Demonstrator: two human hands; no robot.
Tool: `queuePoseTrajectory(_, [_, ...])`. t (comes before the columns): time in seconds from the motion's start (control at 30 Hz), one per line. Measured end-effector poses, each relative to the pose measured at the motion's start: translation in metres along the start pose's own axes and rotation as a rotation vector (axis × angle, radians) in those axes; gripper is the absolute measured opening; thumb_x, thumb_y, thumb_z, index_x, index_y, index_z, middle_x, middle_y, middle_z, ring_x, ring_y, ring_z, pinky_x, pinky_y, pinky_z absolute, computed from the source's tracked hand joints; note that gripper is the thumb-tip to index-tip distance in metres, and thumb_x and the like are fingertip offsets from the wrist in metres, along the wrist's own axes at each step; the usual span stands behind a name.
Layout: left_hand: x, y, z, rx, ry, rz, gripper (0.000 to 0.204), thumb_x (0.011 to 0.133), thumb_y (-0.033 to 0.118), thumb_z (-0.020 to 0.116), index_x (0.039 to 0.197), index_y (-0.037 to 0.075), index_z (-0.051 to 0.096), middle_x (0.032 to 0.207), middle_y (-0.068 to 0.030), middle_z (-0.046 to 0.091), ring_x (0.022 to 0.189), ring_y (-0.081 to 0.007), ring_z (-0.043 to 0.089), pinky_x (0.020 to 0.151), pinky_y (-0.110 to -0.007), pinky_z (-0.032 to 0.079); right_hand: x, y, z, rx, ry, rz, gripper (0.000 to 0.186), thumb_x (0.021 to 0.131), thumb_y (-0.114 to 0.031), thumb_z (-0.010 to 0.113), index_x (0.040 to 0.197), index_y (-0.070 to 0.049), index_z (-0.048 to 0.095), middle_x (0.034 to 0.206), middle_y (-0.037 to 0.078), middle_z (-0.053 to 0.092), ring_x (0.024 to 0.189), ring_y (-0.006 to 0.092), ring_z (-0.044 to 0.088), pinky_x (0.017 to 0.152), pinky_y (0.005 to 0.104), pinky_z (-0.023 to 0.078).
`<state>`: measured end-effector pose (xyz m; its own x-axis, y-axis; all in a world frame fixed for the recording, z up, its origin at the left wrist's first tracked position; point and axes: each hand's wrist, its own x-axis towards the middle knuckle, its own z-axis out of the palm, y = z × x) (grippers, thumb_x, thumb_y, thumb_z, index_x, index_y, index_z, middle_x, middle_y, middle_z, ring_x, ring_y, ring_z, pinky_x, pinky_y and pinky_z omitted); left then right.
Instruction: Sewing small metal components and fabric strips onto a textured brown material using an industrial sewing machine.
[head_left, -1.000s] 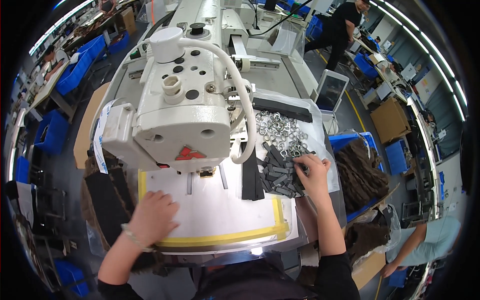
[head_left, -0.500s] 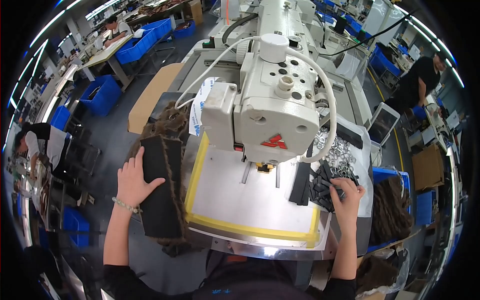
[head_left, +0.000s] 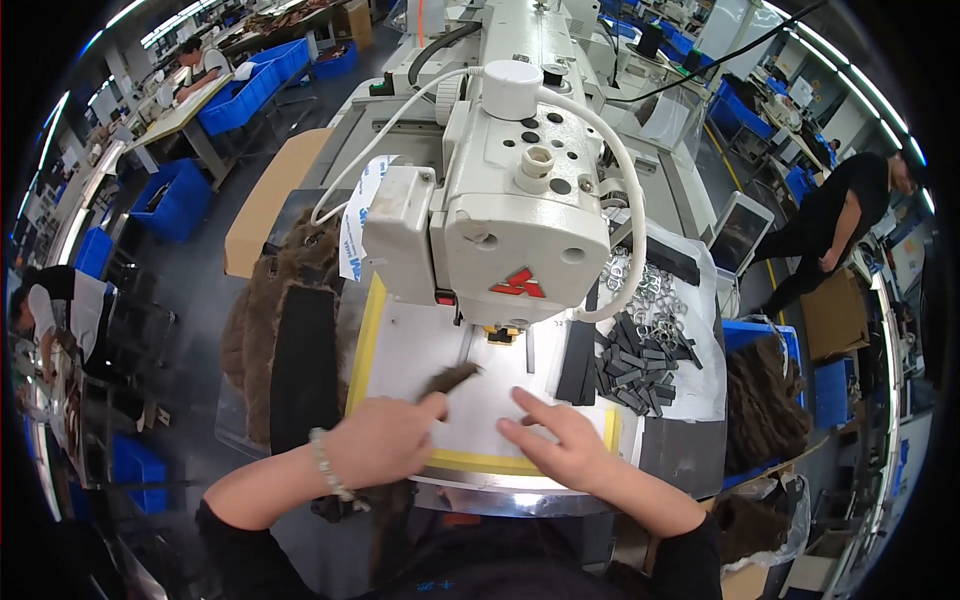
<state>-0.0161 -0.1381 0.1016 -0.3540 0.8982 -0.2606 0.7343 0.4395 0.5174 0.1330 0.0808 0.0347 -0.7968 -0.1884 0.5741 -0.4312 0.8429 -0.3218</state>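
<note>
A brown fur piece (head_left: pixel 455 377) is gripped in my left hand (head_left: pixel 385 438), which is closed, near the front of the white work plate (head_left: pixel 412 335) edged with yellow tape. One end of the fur sticks out past my fingers; a blurred brown part hangs below the table edge. Over the plate's front right, my right hand (head_left: pixel 568 445) is open, thumb and forefinger apart, and I see nothing between them. Behind both hands stands the white sewing machine head (head_left: pixel 525 225). On the left lies a brown fur pile (head_left: pixel 247 350) with a black panel (head_left: pixel 305 370) on it.
Short black strips (head_left: pixel 637 372) and metal rings (head_left: pixel 655 300) lie on white sheeting at the right, beside longer black strips (head_left: pixel 576 365). A blue bin (head_left: pixel 790 345) with brown fur stands further right. Other people work at left; a person in black (head_left: pixel 845 215) stands right.
My left hand has left the black panel and come to the plate with a fur piece. My right hand has moved left, away from the short black strips. The view has shifted.
</note>
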Motion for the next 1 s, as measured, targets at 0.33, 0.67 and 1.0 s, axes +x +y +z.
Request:
queuePoseTrajectory(0.33, [0.052, 0.007, 0.059, -0.307, -0.035, 0.384, 0.028, 0.083, 0.015, 0.059, 0.107, 0.004, 0.049, 0.077, -0.0125, 0.061, 0.071, -0.0315, 0.062, 0.064, -0.042, 0.05, 0.004, 0.025, 0.017, 0.254, -0.148, 0.198, 0.034, 0.068, 0.004, 0.071, 0.1, -0.004, 0.063, 0.119, 0.013, 0.062, 0.098, 0.0311, 0.064, 0.081, 0.0364, 0.053])
queuePoseTrajectory(0.67, [0.073, -0.037, 0.057, 0.282, 0.46, 0.601, 0.042, 0.077, 0.011, 0.061, 0.117, 0.003, 0.058, 0.119, -0.0131, 0.057, 0.104, -0.0268, 0.058, 0.088, -0.037, 0.048, -0.001, 0.034, 0.017, 0.431, -0.125, 0.455, 0.029, 0.065, 0.012, 0.063, 0.089, -0.003, 0.053, 0.118, 0.011, 0.059, 0.104, 0.0303, 0.06, 0.082, 0.0359, 0.05])
queuePoseTrajectory(1.0, [0.075, -0.025, 0.059, 0.178, 0.302, 0.48, 0.034, 0.064, 0.012, 0.073, 0.094, 0.002, 0.059, 0.136, -0.0255, 0.046, 0.129, -0.0349, 0.045, 0.106, -0.044, 0.039, 0.002, 0.04, 0.013, 0.159, -0.285, 0.303, 0.037, 0.06, 0.001, 0.073, 0.092, -0.005, 0.056, 0.142, 0.019, 0.045, 0.122, 0.0354, 0.049, 0.102, 0.044, 0.036])
